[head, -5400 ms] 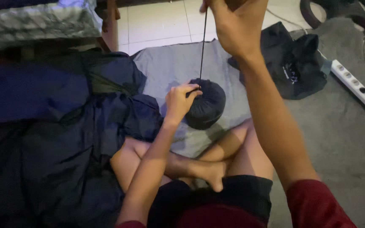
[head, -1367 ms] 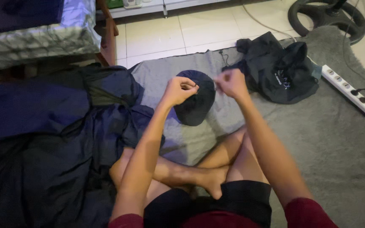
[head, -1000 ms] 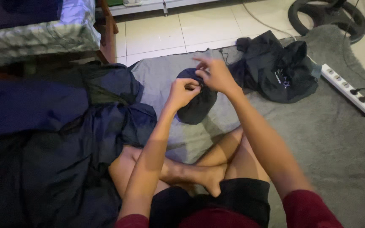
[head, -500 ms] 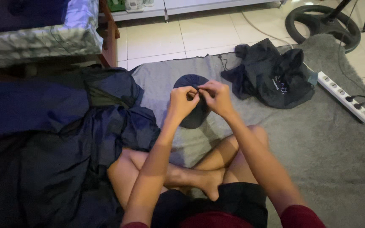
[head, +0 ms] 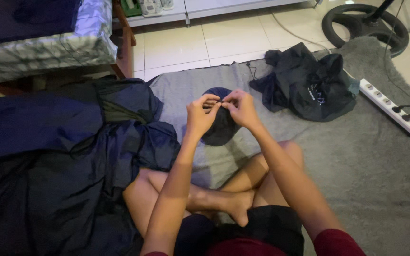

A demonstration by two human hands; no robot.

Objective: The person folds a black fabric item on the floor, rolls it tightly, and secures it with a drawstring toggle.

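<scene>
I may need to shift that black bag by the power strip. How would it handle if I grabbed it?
The black bag lies crumpled in loose folds on the grey rug, so it would likely go floppy and sag from one grip. The thin, slightly shiny fabric suggests it is light and perhaps slick. It sits slumped and flat, so rolling or tipping seems unlikely.

Dim indoor light is falling from the far side, making the tiled floor point(head: 224, 40) glare pale while the near left is sinking into shadow. The dark blue fabric point(head: 48, 180) is losing its folds in murk. Soft blur is smearing the whole frame, so the fingers point(head: 219, 100) are perhaps slightly out of focus. Far corners are bending a little.
</scene>
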